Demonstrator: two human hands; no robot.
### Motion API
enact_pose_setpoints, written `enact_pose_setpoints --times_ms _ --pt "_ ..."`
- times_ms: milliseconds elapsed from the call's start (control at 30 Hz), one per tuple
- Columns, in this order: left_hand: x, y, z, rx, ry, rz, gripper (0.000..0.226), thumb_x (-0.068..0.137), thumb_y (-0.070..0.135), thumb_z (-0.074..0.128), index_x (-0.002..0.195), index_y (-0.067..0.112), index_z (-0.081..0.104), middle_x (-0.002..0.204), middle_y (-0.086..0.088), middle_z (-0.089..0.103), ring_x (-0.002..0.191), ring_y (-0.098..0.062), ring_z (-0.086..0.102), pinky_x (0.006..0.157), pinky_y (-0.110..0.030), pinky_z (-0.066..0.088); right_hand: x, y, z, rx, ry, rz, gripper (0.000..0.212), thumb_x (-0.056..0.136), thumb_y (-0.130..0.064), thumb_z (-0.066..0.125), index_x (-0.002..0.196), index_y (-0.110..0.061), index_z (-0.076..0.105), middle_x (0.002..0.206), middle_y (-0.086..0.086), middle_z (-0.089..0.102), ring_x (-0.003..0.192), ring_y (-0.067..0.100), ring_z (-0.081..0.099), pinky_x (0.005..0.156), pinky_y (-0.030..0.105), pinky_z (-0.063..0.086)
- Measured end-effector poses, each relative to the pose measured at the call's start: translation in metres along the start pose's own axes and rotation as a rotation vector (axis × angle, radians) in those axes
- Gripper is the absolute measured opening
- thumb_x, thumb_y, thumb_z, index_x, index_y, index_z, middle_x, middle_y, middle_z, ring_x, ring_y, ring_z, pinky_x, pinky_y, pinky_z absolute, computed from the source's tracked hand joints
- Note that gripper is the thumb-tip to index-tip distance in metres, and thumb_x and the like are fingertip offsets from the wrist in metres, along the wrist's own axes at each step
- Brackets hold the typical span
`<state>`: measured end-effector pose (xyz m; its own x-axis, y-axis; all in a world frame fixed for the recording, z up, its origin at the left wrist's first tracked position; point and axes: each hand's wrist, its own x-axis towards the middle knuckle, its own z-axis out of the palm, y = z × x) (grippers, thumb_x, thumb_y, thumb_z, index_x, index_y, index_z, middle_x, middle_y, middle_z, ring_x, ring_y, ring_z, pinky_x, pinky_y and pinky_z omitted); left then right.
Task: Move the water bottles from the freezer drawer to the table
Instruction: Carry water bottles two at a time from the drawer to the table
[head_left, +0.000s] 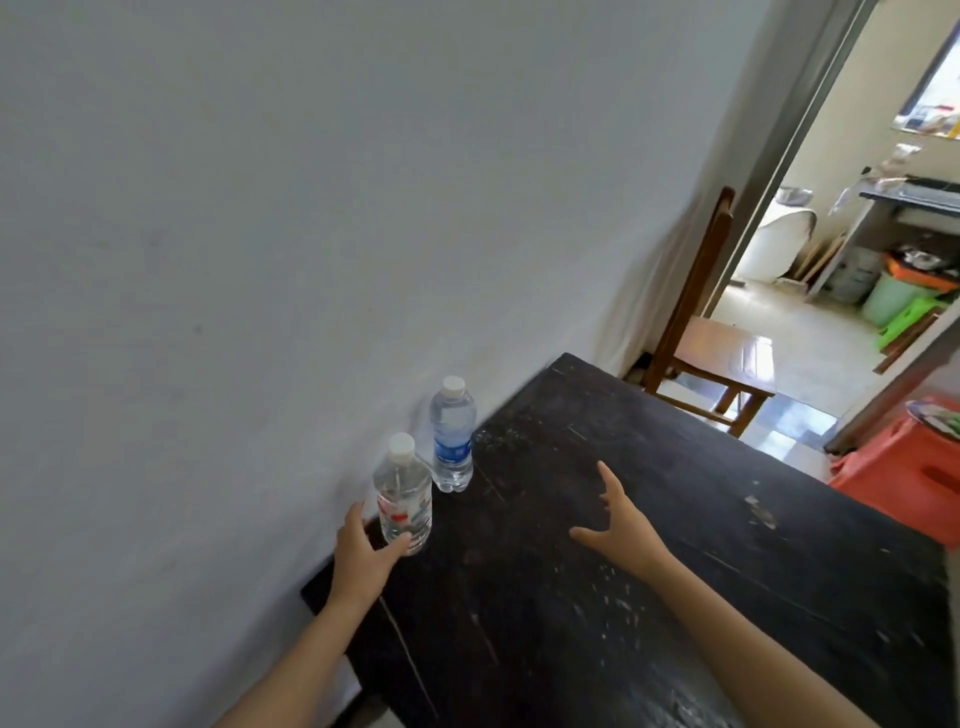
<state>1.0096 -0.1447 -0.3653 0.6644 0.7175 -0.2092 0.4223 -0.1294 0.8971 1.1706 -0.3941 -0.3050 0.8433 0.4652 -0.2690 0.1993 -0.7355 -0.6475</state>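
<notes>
Left hand (363, 551) open, thumb touching the red-label bottle (402, 499) on the table (649, 597); blue-label bottle (452, 441) at one o'clock; right hand (623, 525) open.

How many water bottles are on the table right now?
2. The red-labelled bottle stands at the wall-side edge of the table, beside the left hand; the blue-labelled bottle stands just beyond it. No others show; none seems hidden.

Table (649, 545): black-brown, flecked with pale scratches. Far bottle (452, 436): clear, blue label, white cap. Near bottle (402, 499): clear, red-and-white label, white cap. Wall (260, 208): flat pale grey. Chair (701, 338): reddish brown. Stool (914, 467): orange-red.
</notes>
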Motion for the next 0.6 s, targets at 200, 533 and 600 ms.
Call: enact_pose_setpoints --times_ms 200,533,600 --pt "-0.033 0.008 -0.001 0.013 -0.059 0.161 0.061 0.083 0.009 0.065 0.136 0.013 0.036 0.129 -0.013 0.048 0.099 -0.024 0.055 0.087 -0.034 0.045 -0.028 0.010 0.002 -0.002 0.005 -0.009 0.097 0.081 -0.030 0.068 0.146 -0.028 -0.005 0.150 0.010 0.027 0.132 0.025 0.037 0.103 0.036 0.038" --pt "-0.104 0.005 -0.015 0.421 -0.025 0.311 0.065 0.083 0.022 0.065 0.139 0.011 0.033 0.136 -0.013 0.045 0.123 -0.026 0.044 0.103 -0.041 0.037 -0.098 0.057 -0.006 -0.480 0.037 -0.103 0.076 0.088 -0.046 0.053 0.147 -0.031 0.008 0.156 0.003 0.010 0.143 0.024 0.008 0.113 0.043 0.020" --pt "-0.104 0.004 -0.021 0.568 -0.043 0.331 0.067 0.085 0.031 0.061 0.141 0.014 0.030 0.140 -0.010 0.042 0.127 -0.027 0.040 0.105 -0.041 0.034 -0.111 0.060 -0.005 -0.604 0.098 -0.113 0.073 0.089 -0.051 0.048 0.147 -0.032 0.008 0.156 0.003 0.002 0.144 0.024 0.000 0.115 0.043 0.012"
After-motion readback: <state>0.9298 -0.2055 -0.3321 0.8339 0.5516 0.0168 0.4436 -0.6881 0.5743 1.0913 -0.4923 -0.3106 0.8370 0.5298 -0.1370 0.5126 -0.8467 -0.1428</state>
